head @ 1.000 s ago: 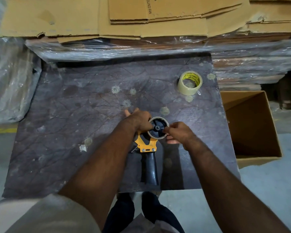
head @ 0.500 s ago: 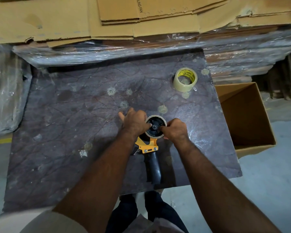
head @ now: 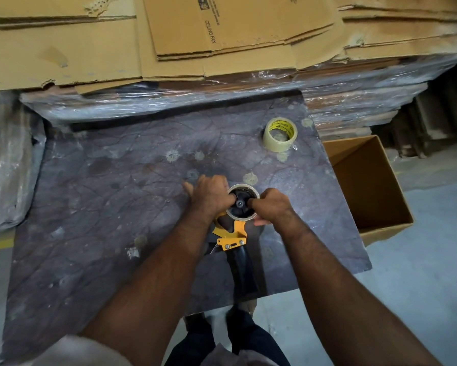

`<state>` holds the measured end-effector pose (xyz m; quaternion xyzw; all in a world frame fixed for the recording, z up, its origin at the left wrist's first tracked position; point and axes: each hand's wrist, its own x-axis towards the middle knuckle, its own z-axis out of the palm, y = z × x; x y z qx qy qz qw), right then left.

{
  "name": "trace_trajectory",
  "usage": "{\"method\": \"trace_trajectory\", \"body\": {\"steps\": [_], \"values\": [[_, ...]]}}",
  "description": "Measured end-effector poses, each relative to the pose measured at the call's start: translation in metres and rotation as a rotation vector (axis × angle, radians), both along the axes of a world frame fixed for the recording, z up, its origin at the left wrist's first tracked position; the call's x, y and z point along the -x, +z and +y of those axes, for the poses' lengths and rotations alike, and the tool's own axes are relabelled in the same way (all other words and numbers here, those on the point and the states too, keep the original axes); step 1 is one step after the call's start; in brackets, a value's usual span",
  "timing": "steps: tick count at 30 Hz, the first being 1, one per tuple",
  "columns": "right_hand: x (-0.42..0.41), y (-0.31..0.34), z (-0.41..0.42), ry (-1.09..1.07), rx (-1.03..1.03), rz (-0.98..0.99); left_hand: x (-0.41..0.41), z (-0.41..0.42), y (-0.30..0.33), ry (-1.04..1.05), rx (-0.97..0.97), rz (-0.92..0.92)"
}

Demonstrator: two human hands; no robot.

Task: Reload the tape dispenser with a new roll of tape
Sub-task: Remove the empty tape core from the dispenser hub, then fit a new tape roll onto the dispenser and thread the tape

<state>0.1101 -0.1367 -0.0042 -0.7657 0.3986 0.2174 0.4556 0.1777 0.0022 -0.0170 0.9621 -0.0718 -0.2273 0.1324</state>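
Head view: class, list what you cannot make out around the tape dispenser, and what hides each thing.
1. Tape dispenser front end: under the left hand.
2. Core on the hub: right hand fingers cover its side.
3. New roll label: too small to read.
4. Person's feet: hidden behind the table edge.

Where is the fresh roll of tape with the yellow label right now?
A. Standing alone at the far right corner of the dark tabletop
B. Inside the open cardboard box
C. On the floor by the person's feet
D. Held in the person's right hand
A. The new tape roll sits untouched at the far right corner of the table, apart from both hands, which are at the tape dispenser.
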Motion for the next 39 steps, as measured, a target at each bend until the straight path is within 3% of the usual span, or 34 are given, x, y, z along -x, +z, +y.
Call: {"method": "trace_trajectory", "body": {"steps": [3,7,10,13,15,20,24,28,33,39], "values": [[0.004,-0.005,-0.001,-0.035,0.013,-0.003,0.000,0.006,-0.004,0.071,0.137,0.109],[0.006,-0.010,0.010,0.097,0.343,0.020,0.007,0.010,0.000,0.054,0.173,0.166],[0.006,-0.005,0.018,0.092,0.431,0.016,0.010,0.015,0.003,0.088,0.230,0.216],[0.005,-0.004,0.018,0.049,0.429,-0.003,0.010,0.024,0.009,0.138,0.489,0.348],[0.004,0.001,0.018,0.001,0.351,-0.026,0.012,0.031,0.016,0.146,0.585,0.387],[0.018,0.042,0.025,-0.148,-0.092,-0.190,0.014,0.054,0.034,0.152,0.713,0.368],[0.039,0.077,0.023,0.083,-0.281,-0.360,0.013,0.072,0.062,0.161,0.877,0.333],[0.031,0.096,0.027,0.321,-0.078,-0.499,0.008,0.072,0.090,0.141,0.920,0.306],[-0.001,0.111,0.014,0.258,0.033,-0.510,-0.013,0.064,0.102,0.188,0.915,0.296],[-0.061,0.074,-0.014,0.368,0.282,-0.485,-0.039,0.046,0.071,0.369,0.852,0.204]]}}
